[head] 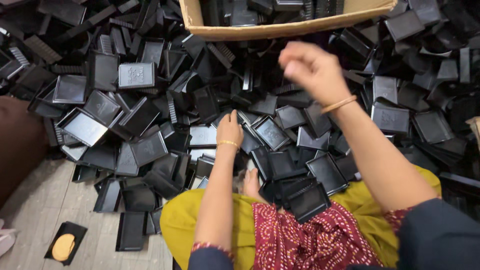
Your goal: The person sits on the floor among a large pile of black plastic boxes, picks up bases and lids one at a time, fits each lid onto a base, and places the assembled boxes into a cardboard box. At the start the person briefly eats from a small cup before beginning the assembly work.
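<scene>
My right hand (312,70) is raised above the pile of black plastic trays (165,115), just below the cardboard box (290,29). It is blurred; the fingers look curled in loosely, and I cannot tell if anything is pinched in them. A thin gold bangle (339,104) sits on that wrist.

My left hand (229,129) is lower, well below the box and to its left side, palm down on the pile, fingers narrow and together, the tips touching a flat black tray (202,135). Nothing is gripped that I can see. A second gold bangle (227,143) is on the left wrist.

Between the two hands lies a square tray (270,133), open side up, tilted. Nearer my lap, further from the box, a stack of nested trays (309,200) rests on my knees, against the red patterned cloth (310,240) and the yellow garment (185,220). A bare foot (250,182) peeks out just left of that stack.

The box holds more black pieces; only its near wall shows, at the top edge of the view. The trays spread wide on both sides of it, heaped at all angles, some ribbed, some with raised lettering.

Far from the box, bottom left, the wooden floor (45,200) shows. One tray (65,242) lies there alone with a round tan disc (63,247) in it. A brown rounded thing (15,145) borders the pile on the left edge.
</scene>
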The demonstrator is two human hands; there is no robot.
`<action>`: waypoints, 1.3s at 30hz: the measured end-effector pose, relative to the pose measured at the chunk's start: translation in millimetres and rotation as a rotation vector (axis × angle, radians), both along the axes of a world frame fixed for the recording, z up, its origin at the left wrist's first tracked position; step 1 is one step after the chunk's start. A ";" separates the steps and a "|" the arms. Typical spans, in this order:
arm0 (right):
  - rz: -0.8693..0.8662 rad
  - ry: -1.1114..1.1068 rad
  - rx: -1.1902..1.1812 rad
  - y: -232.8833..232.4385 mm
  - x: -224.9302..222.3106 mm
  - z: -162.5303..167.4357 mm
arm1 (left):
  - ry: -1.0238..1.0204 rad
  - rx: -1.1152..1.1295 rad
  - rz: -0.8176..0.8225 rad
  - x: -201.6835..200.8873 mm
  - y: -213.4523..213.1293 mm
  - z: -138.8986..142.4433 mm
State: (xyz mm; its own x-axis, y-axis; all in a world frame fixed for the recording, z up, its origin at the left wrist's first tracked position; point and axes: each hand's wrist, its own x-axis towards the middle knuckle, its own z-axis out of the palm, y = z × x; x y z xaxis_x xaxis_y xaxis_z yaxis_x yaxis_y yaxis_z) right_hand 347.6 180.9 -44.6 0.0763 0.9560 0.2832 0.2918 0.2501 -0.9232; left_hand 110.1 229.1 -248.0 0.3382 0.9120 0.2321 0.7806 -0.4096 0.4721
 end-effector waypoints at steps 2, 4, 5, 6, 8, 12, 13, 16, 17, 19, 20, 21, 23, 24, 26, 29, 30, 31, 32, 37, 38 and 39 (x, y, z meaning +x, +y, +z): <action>0.106 -0.670 -0.007 -1.9 10.7 -26.4 | 0.170 0.010 -0.004 4.5 12.4 2.2; 0.074 -0.952 -0.034 -3.1 22.7 -51.8 | 0.331 -0.039 0.031 4.6 15.0 2.7; -0.009 -0.941 -0.056 -1.1 28.2 -62.0 | 0.371 -0.044 0.039 2.8 13.8 1.5; -0.074 -0.978 -0.072 2.7 33.3 -69.7 | 0.412 -0.052 0.049 1.8 10.4 2.6; -0.200 -1.043 -0.108 8.2 36.6 -80.2 | 0.462 -0.088 0.064 -3.4 1.9 6.5; -0.108 -0.929 -0.304 -5.8 28.9 -94.7 | 0.279 -0.186 0.066 -19.7 -8.8 14.7; -0.039 -0.978 -0.302 -17.2 24.2 -98.2 | 0.178 -0.215 0.065 -23.2 -12.8 15.4; 0.058 -0.948 -0.433 -55.4 7.9 -101.6 | -0.447 -0.153 -0.023 -28.5 -28.6 14.3; 0.068 -0.907 -0.494 -66.0 1.3 -101.2 | -0.743 -0.354 -0.026 -26.7 -34.9 13.1; -0.082 -0.580 -0.492 -91.5 -18.6 -102.1 | -1.335 -0.768 -0.025 -15.0 -56.9 7.9; -0.155 -0.418 -0.488 -101.2 -31.5 -103.6 | -1.496 -0.824 0.008 -7.4 -65.8 5.1; -0.127 -0.250 -0.442 -107.9 -46.3 -106.2 | -1.659 -0.880 0.044 0.7 -75.1 1.9; -0.076 0.084 -0.338 -116.1 -72.6 -109.3 | -1.814 -0.981 0.149 10.3 -86.3 -3.6; -0.078 0.041 -0.336 -118.2 -83.3 -109.3 | -1.805 -1.029 0.217 13.7 -89.9 -5.8; -0.085 -0.040 -0.328 -122.4 -101.7 -107.4 | -1.736 -1.029 0.289 17.5 -92.8 -8.4; -0.074 -0.073 -0.357 -129.6 -116.6 -99.6 | -1.640 -0.918 0.273 17.3 -91.0 -7.7; -0.135 -0.129 -0.349 -131.9 -118.8 -97.3 | -1.658 -0.909 0.243 17.2 -90.3 -6.4; -0.195 -0.187 -0.342 -134.7 -120.7 -95.8 | -1.678 -0.902 0.214 17.6 -90.7 -4.7; -0.256 -0.247 -0.334 -136.8 -121.4 -95.3 | -1.648 -0.854 0.182 17.7 -90.5 -2.7; -0.270 -0.253 -0.236 -143.6 -124.7 -110.7 | -1.687 -0.999 0.107 17.0 -96.7 6.2; -0.264 -0.212 -0.235 -143.9 -125.1 -115.5 | -1.700 -1.020 0.100 16.9 -99.2 7.0; -0.249 -0.200 -0.256 -144.1 -124.0 -119.4 | -1.712 -1.043 0.098 15.5 -100.2 7.5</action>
